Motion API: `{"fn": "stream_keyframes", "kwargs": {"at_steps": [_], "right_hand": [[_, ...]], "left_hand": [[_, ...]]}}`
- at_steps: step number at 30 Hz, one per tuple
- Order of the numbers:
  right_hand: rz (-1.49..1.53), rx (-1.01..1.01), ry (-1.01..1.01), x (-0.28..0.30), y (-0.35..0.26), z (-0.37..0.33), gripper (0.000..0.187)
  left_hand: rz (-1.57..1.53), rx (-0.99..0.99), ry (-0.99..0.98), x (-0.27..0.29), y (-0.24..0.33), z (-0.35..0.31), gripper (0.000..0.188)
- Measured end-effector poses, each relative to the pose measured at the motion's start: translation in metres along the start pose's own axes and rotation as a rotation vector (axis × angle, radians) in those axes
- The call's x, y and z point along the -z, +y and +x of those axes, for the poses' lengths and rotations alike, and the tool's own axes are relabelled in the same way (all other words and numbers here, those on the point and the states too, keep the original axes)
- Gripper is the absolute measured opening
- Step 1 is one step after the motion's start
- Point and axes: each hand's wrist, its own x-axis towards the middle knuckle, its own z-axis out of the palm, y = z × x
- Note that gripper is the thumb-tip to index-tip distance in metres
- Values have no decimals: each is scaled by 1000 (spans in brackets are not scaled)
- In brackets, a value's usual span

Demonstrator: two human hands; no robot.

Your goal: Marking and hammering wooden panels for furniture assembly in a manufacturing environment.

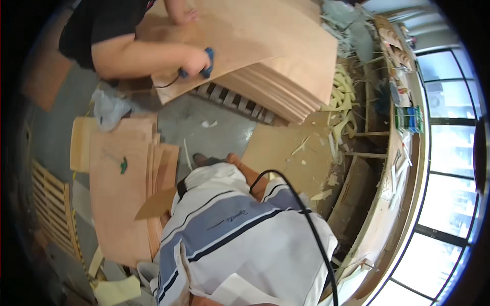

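Neither of my hands shows; only my striped shirt (240,229), pale shorts and part of a bare leg (251,178) are in view. A small tan board (153,205) juts out beside my left side, its inner end hidden by my shirt; whether I hold it cannot be seen. Across from me a co-worker's hand (196,62) grips a blue corded hand tool (208,64) at the edge of a large plywood sheet (240,33). The co-worker's other hand (186,16) rests on that sheet, which tops a thick stack.
Thin brown panels (120,199) are stacked at my left, with a small green object (123,165) on top. A clear plastic bag (109,109) lies beyond. Offcuts (343,97) pile up at right, near a cluttered wooden bench (375,224). A black cable (311,224) crosses my shirt.
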Motion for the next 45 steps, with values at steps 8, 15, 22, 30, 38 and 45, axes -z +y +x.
{"fn": "stream_keyframes", "kwargs": {"at_steps": [8, 15, 22, 30, 38, 45], "right_hand": [[-5, 64, -48, -4, 8, -9, 32], [53, 144, -171, 1, 45, -18, 31], [56, 180, -199, -5, 58, -11, 31], [-37, 245, -56, 87, -4, 46, 23], [-9, -8, -272, 128, 5, 54, 35], [431, -545, -317, 203, -107, 58, 32]], "left_hand": [[-177, 193, 162, 22, -3, -22, 18], [198, -192, 172, 81, 25, -89, 13], [307, 83, 135, 55, 86, -95, 21], [-188, 322, 409, 41, 103, -89, 14], [-637, 435, 421, 44, 84, -74, 13], [-626, 500, 487, 73, 77, -74, 15]]}}
